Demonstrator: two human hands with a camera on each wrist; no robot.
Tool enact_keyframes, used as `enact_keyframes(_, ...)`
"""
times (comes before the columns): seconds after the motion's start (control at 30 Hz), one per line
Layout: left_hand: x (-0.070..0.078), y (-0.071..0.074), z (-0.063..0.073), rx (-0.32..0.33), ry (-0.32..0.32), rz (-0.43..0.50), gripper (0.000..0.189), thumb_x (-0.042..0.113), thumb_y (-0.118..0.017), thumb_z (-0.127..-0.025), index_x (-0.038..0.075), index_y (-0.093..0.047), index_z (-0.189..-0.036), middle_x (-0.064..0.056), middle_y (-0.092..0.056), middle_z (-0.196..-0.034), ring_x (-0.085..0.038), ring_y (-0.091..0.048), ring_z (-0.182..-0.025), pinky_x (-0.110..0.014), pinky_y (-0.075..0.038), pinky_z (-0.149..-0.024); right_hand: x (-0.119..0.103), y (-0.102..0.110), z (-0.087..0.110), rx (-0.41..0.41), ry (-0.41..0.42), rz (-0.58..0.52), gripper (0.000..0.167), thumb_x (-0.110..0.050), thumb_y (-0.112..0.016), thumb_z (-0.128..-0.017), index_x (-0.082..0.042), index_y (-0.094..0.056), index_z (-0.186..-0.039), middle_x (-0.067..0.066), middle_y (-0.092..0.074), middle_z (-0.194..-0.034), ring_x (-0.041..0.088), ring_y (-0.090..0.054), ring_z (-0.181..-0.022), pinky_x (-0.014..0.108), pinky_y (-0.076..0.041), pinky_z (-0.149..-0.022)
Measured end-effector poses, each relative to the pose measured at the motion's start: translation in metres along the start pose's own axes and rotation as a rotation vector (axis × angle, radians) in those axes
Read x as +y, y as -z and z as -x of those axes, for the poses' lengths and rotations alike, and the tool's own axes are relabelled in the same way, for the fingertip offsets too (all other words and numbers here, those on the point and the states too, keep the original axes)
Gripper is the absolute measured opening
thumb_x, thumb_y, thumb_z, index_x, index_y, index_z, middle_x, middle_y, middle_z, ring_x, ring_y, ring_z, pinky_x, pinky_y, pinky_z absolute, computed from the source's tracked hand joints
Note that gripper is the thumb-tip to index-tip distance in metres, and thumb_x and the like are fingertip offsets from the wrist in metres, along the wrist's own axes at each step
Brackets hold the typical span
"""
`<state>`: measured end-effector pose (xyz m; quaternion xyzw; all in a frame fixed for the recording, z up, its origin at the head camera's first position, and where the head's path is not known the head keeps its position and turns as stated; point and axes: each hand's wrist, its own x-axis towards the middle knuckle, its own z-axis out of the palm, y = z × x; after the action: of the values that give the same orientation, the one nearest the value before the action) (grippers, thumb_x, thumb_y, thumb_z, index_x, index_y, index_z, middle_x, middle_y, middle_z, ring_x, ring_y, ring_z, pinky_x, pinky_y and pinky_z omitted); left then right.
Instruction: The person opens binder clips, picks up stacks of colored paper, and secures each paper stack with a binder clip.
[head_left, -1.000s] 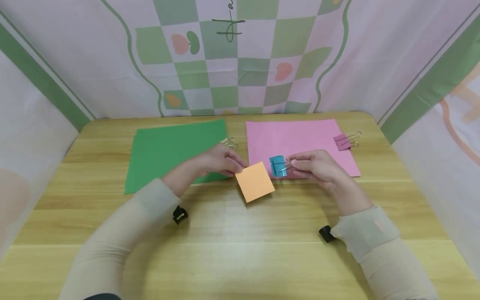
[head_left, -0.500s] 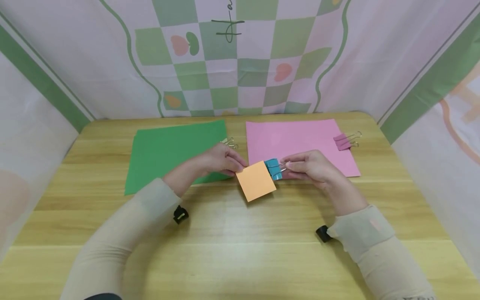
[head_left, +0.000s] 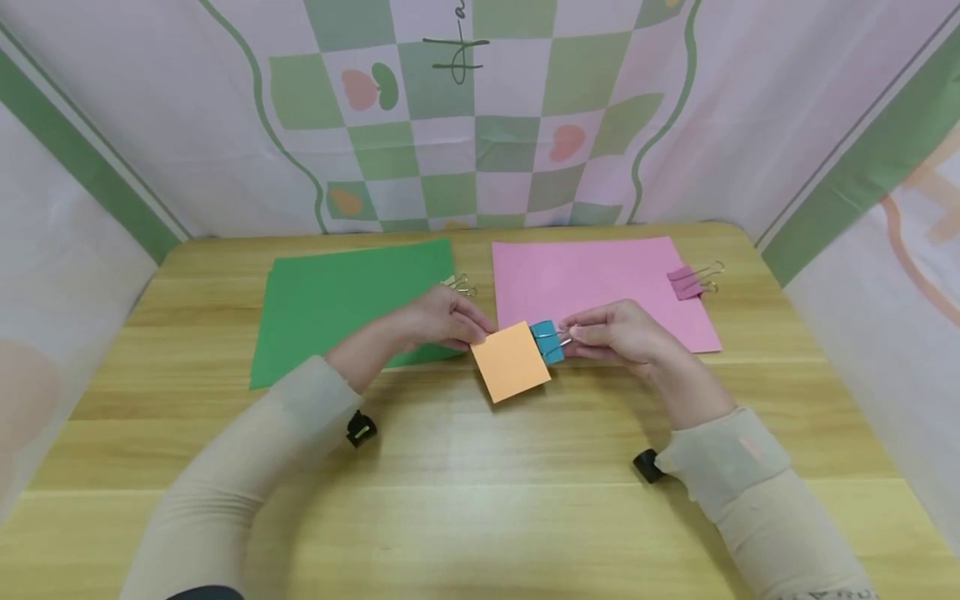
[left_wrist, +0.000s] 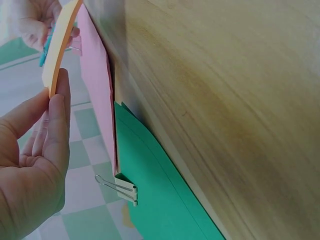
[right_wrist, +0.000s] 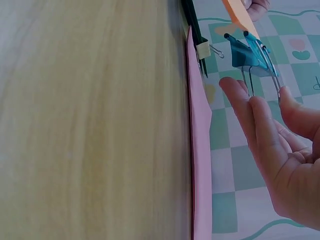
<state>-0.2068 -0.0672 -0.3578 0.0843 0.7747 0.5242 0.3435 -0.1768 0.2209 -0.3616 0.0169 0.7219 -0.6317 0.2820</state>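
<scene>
In the head view my left hand (head_left: 446,321) pinches the upper left corner of an orange sticky note pad (head_left: 512,362), held above the table. The left wrist view shows the pad (left_wrist: 61,47) edge-on between thumb and fingers. At the pad's right edge is a blue binder clip (head_left: 547,342). My right hand (head_left: 622,333) holds that clip by its wire handles. Seen from the right wrist, the thumb is on one handle and fingertips are on the other. There the clip (right_wrist: 248,55) meets the end of the pad; how far it reaches over the edge cannot be told.
Green sheets (head_left: 348,304) lie at the back left with a cream binder clip (left_wrist: 126,190) on their edge. Pink sheets (head_left: 577,275) lie at the back right, with a pink binder clip (head_left: 684,283) on their right edge. A patterned curtain (head_left: 476,125) hangs behind the wooden table (head_left: 465,508).
My right hand has moved left with the blue binder clip, from apart from the sticky note pad to against its right edge. The left hand and pad have stayed nearly still.
</scene>
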Motion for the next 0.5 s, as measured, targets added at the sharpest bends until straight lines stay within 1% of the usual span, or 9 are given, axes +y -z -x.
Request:
enact_keyframes(0.3,0.0016,-0.0014,0.0004,0.011,-0.034,-0.014,0.021,0.004,-0.067,-0.094,0.000,-0.072,-0.113,-0.013,-0.069,-0.125,-0.022,-0.070,-0.106,-0.038,-0.058,-0.093,-0.0028,-0.0033,-0.0006,0.019,-0.007,0.040,0.042,0.000,-0.053,-0.100,0.018,-0.045,-0.138,-0.003,-0.075,-0.093,0.009,-0.074,-0.088,0.026,-0.058,-0.088)
enact_keyframes(0.5,0.0040,-0.0036,-0.0011,0.020,-0.056,-0.027,0.020,0.004,-0.067,-0.094,-0.001,-0.072,-0.112,-0.014,-0.069,-0.125,-0.022,-0.070,-0.107,-0.035,-0.059,-0.091,-0.0045,-0.0072,-0.0018,0.014,-0.004,0.039,0.041,0.002,-0.052,-0.100,0.018,-0.045,-0.137,0.000,-0.075,-0.094,0.009,-0.073,-0.086,0.024,-0.058,-0.086)
